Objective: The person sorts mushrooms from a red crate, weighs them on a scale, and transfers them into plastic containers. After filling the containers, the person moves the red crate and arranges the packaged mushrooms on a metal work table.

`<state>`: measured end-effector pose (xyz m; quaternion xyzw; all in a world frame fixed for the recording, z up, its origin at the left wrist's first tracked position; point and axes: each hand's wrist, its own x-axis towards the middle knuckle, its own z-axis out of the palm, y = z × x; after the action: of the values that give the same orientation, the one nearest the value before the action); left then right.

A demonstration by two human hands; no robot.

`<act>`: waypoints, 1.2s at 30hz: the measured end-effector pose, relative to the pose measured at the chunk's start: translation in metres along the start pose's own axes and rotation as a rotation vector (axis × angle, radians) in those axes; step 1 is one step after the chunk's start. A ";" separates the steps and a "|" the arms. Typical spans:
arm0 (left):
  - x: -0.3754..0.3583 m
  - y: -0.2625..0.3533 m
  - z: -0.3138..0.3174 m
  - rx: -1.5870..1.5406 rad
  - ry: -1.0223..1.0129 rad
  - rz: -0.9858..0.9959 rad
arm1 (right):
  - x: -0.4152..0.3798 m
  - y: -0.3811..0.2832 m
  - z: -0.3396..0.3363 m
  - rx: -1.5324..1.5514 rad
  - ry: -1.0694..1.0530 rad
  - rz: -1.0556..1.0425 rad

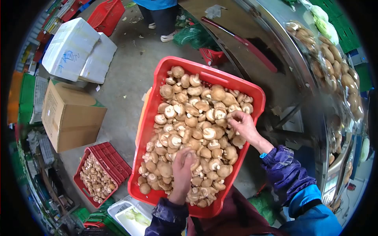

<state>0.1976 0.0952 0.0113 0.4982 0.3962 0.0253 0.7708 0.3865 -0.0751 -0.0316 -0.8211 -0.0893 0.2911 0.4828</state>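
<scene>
A red plastic crate [258, 92] full of brown-capped shiitake mushrooms [191, 121] stands right in front of me. Many show pale stems and undersides. Over the lower middle of the heap, my left hand [183, 167] has its fingers curled around a mushroom, which they partly cover. At the crate's right side, my right hand [243, 126] reaches in from the edge. Its thumb and fingers are pinched together at a mushroom among the others; the fingertips hide part of it.
A smaller red crate of mushrooms [96, 179] sits on the floor at lower left. Beyond it are a cardboard box [75, 116] and white foam boxes [71, 51]. Bagged mushrooms [334, 59] lie on the right-hand counter. Another person [159, 15] stands at the top.
</scene>
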 end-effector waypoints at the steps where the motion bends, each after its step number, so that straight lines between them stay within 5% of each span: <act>1: 0.016 0.005 -0.002 0.073 -0.020 0.073 | 0.009 -0.014 0.000 -0.102 0.024 -0.071; 7: 0.161 0.047 -0.007 0.980 0.097 0.707 | 0.103 -0.032 0.029 -0.641 0.037 -0.547; 12: 0.219 0.042 0.006 1.487 0.234 0.621 | 0.147 -0.040 0.049 -0.845 -0.203 -0.300; 15: 0.218 0.041 0.023 1.544 0.299 0.514 | 0.154 -0.045 0.059 -0.864 -0.314 -0.230; 17: 0.215 0.030 0.014 1.548 0.339 0.518 | 0.141 -0.045 0.068 -0.990 -0.357 -0.375; 19: 0.191 0.017 -0.007 1.317 0.207 0.773 | 0.105 -0.041 0.079 -0.811 -0.241 -0.691; 21: 0.151 0.007 -0.041 1.290 0.028 0.619 | 0.063 -0.030 0.102 -0.696 -0.329 -0.777; 24: 0.100 0.022 -0.061 1.204 0.019 0.512 | 0.026 -0.045 0.104 -0.528 -0.493 -0.775; 29: 0.107 0.054 -0.042 1.140 0.039 0.686 | 0.031 -0.068 0.061 -0.154 -0.541 -0.560; 32: 0.151 0.051 0.005 1.161 -0.074 0.811 | 0.081 -0.047 0.035 -0.452 -0.168 -0.713; 36: 0.222 0.036 0.057 1.568 -0.103 0.815 | 0.123 -0.015 0.033 -0.889 -0.109 -0.619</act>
<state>0.3986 0.1672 -0.0795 0.9862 0.0560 -0.0034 0.1555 0.4704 0.0099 -0.0791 -0.8653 -0.4661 0.1117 0.1468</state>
